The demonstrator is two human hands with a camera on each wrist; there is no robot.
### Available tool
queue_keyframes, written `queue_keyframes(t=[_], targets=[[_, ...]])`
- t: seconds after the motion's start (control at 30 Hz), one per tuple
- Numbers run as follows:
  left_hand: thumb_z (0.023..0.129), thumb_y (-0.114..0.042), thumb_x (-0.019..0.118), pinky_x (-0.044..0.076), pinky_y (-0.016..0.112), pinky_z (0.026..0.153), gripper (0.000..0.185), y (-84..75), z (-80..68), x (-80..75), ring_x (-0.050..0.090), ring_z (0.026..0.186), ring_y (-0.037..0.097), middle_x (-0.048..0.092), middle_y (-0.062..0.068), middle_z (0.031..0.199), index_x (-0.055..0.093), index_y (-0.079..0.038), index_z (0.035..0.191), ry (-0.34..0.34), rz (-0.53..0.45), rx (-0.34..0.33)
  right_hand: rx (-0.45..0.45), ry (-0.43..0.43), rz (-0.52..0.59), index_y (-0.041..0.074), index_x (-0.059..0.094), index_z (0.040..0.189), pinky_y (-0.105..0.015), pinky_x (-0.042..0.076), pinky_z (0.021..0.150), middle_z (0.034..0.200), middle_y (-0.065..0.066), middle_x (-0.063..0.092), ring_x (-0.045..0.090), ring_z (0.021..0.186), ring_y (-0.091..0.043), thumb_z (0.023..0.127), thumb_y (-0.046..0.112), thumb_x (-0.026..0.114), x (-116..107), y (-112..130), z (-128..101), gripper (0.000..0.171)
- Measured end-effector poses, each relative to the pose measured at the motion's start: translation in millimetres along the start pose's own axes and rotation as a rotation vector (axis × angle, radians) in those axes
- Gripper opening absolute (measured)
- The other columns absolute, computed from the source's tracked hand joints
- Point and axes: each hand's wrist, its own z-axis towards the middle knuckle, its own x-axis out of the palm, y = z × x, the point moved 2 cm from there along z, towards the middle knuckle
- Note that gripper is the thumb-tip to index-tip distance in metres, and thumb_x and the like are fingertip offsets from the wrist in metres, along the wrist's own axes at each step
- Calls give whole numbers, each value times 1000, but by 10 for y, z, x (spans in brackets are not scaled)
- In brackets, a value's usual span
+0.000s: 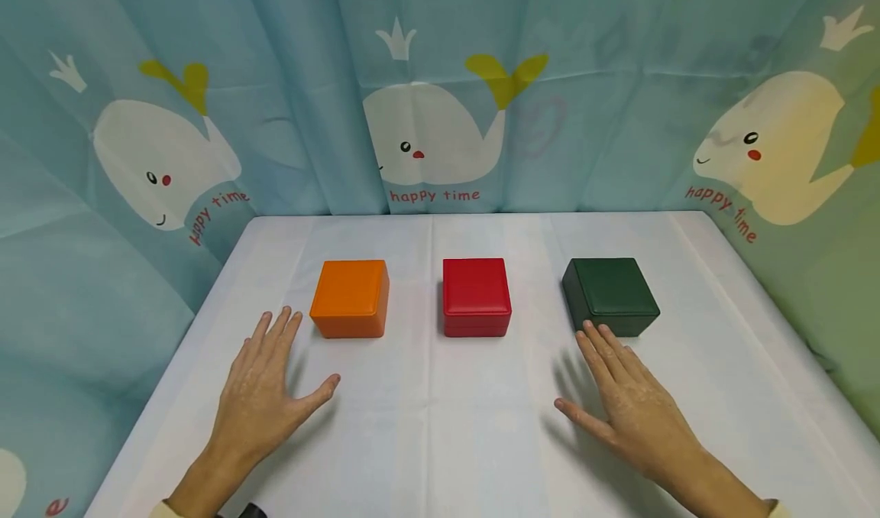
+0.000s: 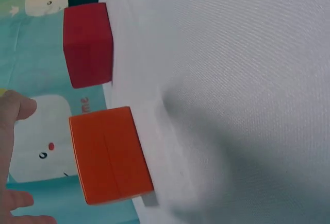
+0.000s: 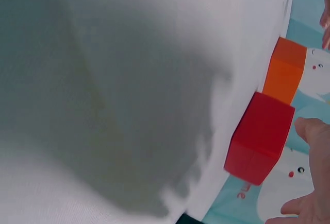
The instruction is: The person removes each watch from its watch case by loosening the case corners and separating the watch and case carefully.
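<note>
Three closed boxes stand in a row on the white table (image 1: 426, 441): an orange box (image 1: 351, 298) at left, a red box (image 1: 476, 296) in the middle, a dark green box (image 1: 610, 295) at right. My left hand (image 1: 264, 384) lies flat with fingers spread, just left of and in front of the orange box, holding nothing. My right hand (image 1: 622, 392) is flat too, its fingertips just short of the green box's front edge. The left wrist view shows the orange box (image 2: 108, 154) and red box (image 2: 87, 44). The right wrist view shows the red box (image 3: 260, 137) and orange box (image 3: 283, 71).
A blue curtain with white whales (image 1: 429, 132) hangs close behind and on both sides of the table. The table's left edge (image 1: 179, 350) and right edge (image 1: 770, 327) fall off to the cloth.
</note>
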Motion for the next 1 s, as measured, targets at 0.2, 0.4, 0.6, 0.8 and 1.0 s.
queue_keyframes(t=[0.2,0.4,0.6,0.8,1.0], targets=[[75,-37,87,32,70,104,98,4,55,-21,30,146,38,42,17,156,40,-3,155,-45,-102,-5,-52,-28,24,-2,37,155,-29,7,121,161,-15,34,27,149,-30,93,57,67,20,137,54,91],[73,-31,91,39,70,98,103,56,117,-11,35,143,39,42,17,155,37,-5,157,-52,-164,-35,-90,-21,41,-1,38,155,-29,9,121,160,-14,36,30,148,-30,95,59,63,54,276,107,89],[71,-31,92,40,72,95,104,67,137,-10,37,141,40,43,19,154,39,-6,156,-60,-178,-53,-130,-11,61,-1,39,155,-29,10,120,160,-13,36,30,148,-29,96,59,61,92,407,182,87],[75,-20,92,39,65,101,103,177,204,65,37,141,39,38,17,157,33,-12,160,-4,-353,-46,-167,-19,76,0,39,155,-28,11,120,159,-13,38,32,148,-28,98,59,57,147,491,222,84],[78,-11,90,36,55,106,104,305,261,121,33,144,34,34,12,161,28,-14,162,63,-510,-64,-163,-2,107,2,39,155,-34,18,120,159,-12,38,31,148,-27,98,56,59,197,569,259,82]])
